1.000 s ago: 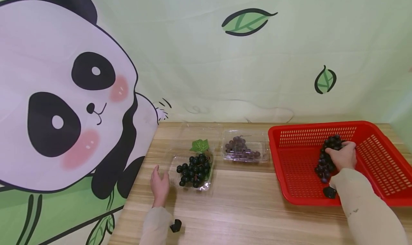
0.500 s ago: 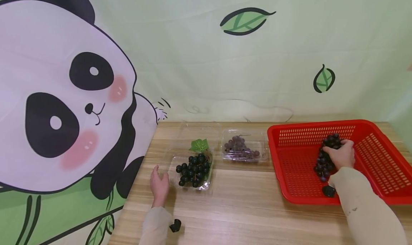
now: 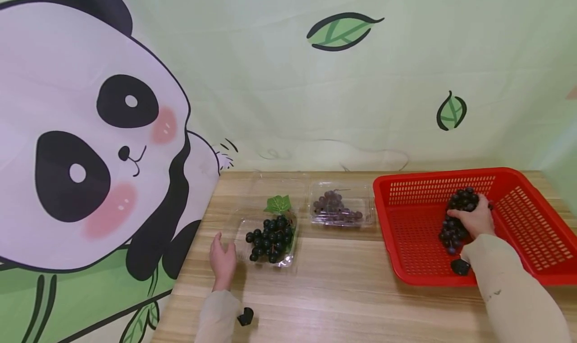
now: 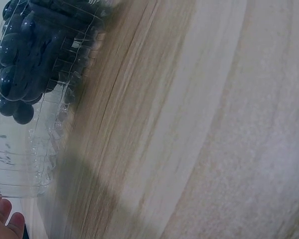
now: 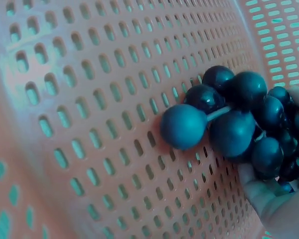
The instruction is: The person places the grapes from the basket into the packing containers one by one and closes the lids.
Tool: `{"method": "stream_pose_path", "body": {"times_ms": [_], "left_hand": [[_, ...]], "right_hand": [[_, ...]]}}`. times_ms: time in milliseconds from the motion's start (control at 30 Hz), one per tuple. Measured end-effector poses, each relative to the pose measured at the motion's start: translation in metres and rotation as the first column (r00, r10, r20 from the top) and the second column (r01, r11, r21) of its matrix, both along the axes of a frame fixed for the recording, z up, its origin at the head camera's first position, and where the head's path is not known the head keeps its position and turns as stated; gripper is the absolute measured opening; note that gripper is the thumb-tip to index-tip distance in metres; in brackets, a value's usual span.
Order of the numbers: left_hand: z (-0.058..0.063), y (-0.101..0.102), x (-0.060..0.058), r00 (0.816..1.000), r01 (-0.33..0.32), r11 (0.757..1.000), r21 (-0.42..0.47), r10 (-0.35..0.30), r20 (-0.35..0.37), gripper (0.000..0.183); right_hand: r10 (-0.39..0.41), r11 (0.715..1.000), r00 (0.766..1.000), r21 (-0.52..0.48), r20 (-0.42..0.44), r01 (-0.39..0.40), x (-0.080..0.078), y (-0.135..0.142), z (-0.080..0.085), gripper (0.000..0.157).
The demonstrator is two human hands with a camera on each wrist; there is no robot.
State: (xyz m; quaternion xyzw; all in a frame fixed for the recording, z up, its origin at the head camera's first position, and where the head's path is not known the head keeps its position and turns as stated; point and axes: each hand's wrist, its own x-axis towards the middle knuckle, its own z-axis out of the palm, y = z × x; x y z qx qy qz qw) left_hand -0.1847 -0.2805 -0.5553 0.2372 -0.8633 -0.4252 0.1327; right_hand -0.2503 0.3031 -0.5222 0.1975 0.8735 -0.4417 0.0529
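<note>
Inside the red plastic basket [image 3: 423,278], my right hand [image 3: 480,220] grips a bunch of dark grapes [image 3: 452,234]. The right wrist view shows a thumb or finger [image 5: 259,194] curled against the grapes [image 5: 232,132], close to the basket's slotted surface. My left hand [image 3: 223,261] is beside an open clear plastic box [image 3: 243,233], fingers fairly straight and holding nothing. In that box lies another bunch of black grapes [image 3: 272,239] with a green leaf [image 3: 278,203] behind it. In the left wrist view, fingertips [image 4: 2,211] are near the box's edge; whether they touch it I cannot tell.
A second clear box [image 3: 367,210] with purplish grapes [image 3: 332,203] stands between the open box and the basket. The wooden table [image 3: 324,293] backs onto a wall cloth [image 3: 270,92] printed with a panda and leaves.
My right hand has shifted slightly to the left over the grapes in the basket. The left hand and both clear boxes have stayed in place.
</note>
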Motion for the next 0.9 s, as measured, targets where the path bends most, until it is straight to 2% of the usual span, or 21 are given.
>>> {"method": "stream_pose_path", "body": {"times_ms": [167,900], "left_hand": [[0.0,0.0,0.0,1.0,0.003,1.0,0.005,-0.003,0.004,0.052],[0.003,0.001,0.001,1.0,-0.011,1.0,0.003,0.011,-0.008,0.051]], "right_hand": [[0.028,0.999,0.999,-0.025,0.022,-0.027,-0.001,-0.001,-0.001,0.104],[-0.028,0.995,0.999,-0.096,0.031,0.031,-0.007,-0.01,-0.003,0.1]]}}
